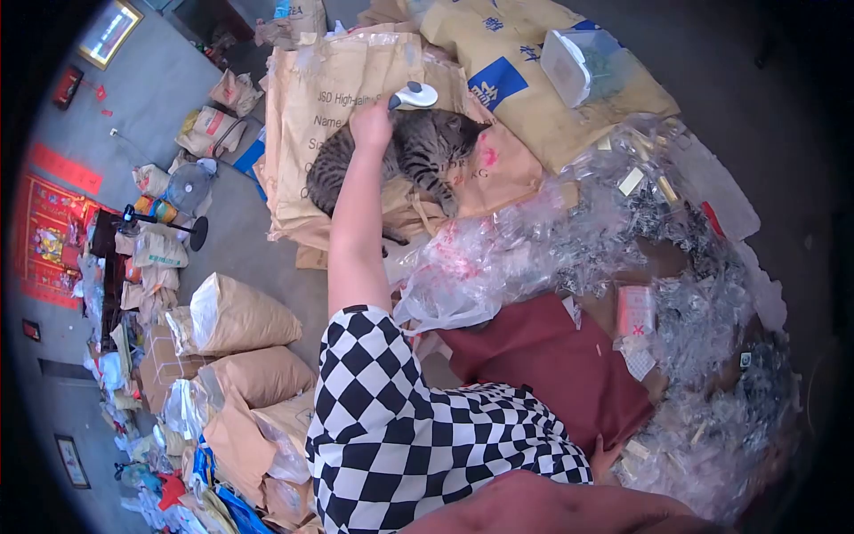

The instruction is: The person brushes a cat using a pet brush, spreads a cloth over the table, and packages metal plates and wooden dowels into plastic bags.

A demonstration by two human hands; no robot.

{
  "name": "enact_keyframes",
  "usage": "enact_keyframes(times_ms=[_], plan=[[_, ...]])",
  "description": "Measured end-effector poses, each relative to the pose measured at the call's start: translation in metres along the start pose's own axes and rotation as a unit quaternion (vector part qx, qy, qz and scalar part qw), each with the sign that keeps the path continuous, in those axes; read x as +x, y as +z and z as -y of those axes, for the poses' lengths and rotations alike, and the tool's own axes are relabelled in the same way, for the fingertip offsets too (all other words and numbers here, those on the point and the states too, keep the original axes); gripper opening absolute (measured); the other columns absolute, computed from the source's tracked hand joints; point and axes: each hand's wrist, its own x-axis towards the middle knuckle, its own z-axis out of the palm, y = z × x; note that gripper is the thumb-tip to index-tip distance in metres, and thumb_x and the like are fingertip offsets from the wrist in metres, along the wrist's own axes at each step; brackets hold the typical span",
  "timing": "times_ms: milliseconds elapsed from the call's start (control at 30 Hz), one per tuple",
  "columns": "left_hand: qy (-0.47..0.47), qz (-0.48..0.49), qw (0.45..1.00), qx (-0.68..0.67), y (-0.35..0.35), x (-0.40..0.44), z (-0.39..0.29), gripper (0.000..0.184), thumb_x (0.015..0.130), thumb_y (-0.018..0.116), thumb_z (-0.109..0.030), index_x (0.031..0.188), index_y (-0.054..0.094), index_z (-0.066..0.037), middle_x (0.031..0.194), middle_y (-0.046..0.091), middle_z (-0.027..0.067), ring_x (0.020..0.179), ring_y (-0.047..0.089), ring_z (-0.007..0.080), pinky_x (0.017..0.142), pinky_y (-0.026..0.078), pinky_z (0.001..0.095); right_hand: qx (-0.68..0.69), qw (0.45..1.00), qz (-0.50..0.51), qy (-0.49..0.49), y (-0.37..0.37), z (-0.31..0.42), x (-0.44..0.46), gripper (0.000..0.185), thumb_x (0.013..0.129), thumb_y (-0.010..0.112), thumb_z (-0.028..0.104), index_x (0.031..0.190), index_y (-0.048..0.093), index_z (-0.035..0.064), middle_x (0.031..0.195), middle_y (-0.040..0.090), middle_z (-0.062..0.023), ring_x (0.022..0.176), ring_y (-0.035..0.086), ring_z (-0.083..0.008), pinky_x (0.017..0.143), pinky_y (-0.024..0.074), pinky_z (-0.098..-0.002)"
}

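My left hand (371, 127) is closed round the handle of a pet brush (414, 94) with a white oval head and a dark grey centre. The arm reaches over a grey striped tabby cat (432, 153), hiding part of its body. The cat lies on a flattened brown paper sack (298, 107) with printed letters, its head to the right. The brush head is at the cat's upper back; I cannot tell whether it touches the fur. My right hand (607, 454), partly hidden, rests with fingers apart at the lower edge of a dark red cloth (551, 365).
Clear plastic packets (712, 383) lie heaped along the right, with a pink-and-white pack (635, 311) among them. A clear plastic tub (583, 67) sits on a yellow-brown sack (498, 36). Filled paper sacks (245, 316) and a black stand (197, 233) are on the left.
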Motion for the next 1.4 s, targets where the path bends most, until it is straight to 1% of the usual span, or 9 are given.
enact_keyframes(times_ms=[200,467,600,667,900,967,1033,1333,1400], plan=[[0.014,0.024,0.999,-0.018,0.035,0.027,-0.022,0.031,0.082,0.055,-0.011,0.109,0.067,-0.021,0.088,0.068,0.0109,0.089,0.066,0.0302,0.079,0.049,0.0460,0.010,1.000,0.015,0.010,0.002,-0.007,0.001,0.065,0.084,0.072,0.027,0.133,0.040,-0.0036,0.128,0.050,-0.0249,0.119,0.048,-0.0353,0.104,0.0339,-0.0392],[0.037,0.192,0.981,0.003,0.032,0.030,-0.020,0.036,0.088,0.056,-0.015,0.122,0.062,-0.025,0.103,0.067,0.0135,0.099,0.064,0.0308,0.083,0.051,0.0446,0.029,0.997,0.055,0.055,0.000,-0.008,0.005,0.074,0.082,0.073,0.021,0.141,0.037,-0.0039,0.140,0.043,-0.0237,0.128,0.043,-0.0356,0.109,0.0318,-0.0396],[0.035,0.188,0.981,0.011,0.029,0.028,-0.012,0.037,0.088,0.055,-0.015,0.123,0.062,-0.025,0.105,0.067,0.0131,0.099,0.064,0.0306,0.083,0.051,0.0447,0.044,0.997,0.042,0.045,0.000,-0.001,0.003,0.074,0.082,0.073,0.018,0.142,0.035,-0.0037,0.141,0.042,-0.0236,0.130,0.042,-0.0353,0.110,0.0306,-0.0391],[0.029,0.170,0.984,0.036,0.027,0.028,-0.009,0.034,0.091,0.044,-0.017,0.116,0.066,-0.027,0.102,0.069,0.0103,0.098,0.066,0.0287,0.082,0.051,0.0426,0.045,0.998,0.029,0.040,-0.001,0.002,0.001,0.072,0.082,0.073,0.026,0.138,0.039,-0.0021,0.135,0.048,-0.0242,0.124,0.046,-0.0344,0.106,0.0338,-0.0390],[0.019,0.192,0.979,0.067,0.024,0.031,0.019,0.037,0.090,0.049,-0.016,0.123,0.062,-0.026,0.108,0.067,0.0106,0.098,0.065,0.0311,0.081,0.052,0.0444,0.041,0.999,0.026,0.019,-0.001,0.000,0.001,0.076,0.080,0.074,0.030,0.139,0.038,-0.0024,0.137,0.047,-0.0239,0.125,0.046,-0.0346,0.106,0.0345,-0.0389],[-0.021,0.177,0.980,0.092,0.019,0.027,0.031,0.031,0.094,0.042,-0.020,0.111,0.067,-0.025,0.105,0.069,0.0081,0.099,0.066,0.0276,0.085,0.050,0.0429,0.039,0.997,0.046,0.041,-0.004,0.006,0.000,0.076,0.082,0.073,0.019,0.142,0.033,-0.0053,0.141,0.041,-0.0249,0.130,0.040,-0.0358,0.111,0.0291,-0.0391],[-0.043,0.171,0.981,0.081,0.007,0.021,0.043,0.031,0.093,0.042,-0.019,0.110,0.067,-0.025,0.107,0.068,0.0081,0.102,0.065,0.0265,0.084,0.051,0.0423,0.042,0.997,0.043,0.039,-0.003,0.006,-0.001,0.076,0.082,0.073,0.018,0.142,0.033,-0.0054,0.142,0.041,-0.0248,0.130,0.040,-0.0357,0.111,0.0290,-0.0389],[-0.057,0.148,0.981,0.112,-0.014,-0.011,0.077,0.037,0.092,0.043,-0.015,0.121,0.060,-0.029,0.103,0.066,0.0079,0.099,0.064,0.0262,0.085,0.050,0.0431,0.064,0.994,0.075,0.039,-0.012,0.019,0.000,0.077,0.083,0.073,0.021,0.142,0.032,-0.0058,0.143,0.039,-0.0253,0.131,0.040,-0.0356,0.111,0.0287,-0.0384],[-0.045,0.091,0.989,0.108,0.003,-0.017,0.098,0.039,0.091,0.044,-0.014,0.123,0.060,-0.031,0.102,0.066,0.0079,0.099,0.064,0.0262,0.084,0.050,0.0430,0.043,0.994,0.087,0.045,-0.012,0.020,0.001,0.078,0.083,0.073,0.022,0.143,0.031,-0.0058,0.143,0.039,-0.0256,0.131,0.039,-0.0358,0.111,0.0284,-0.0384]])
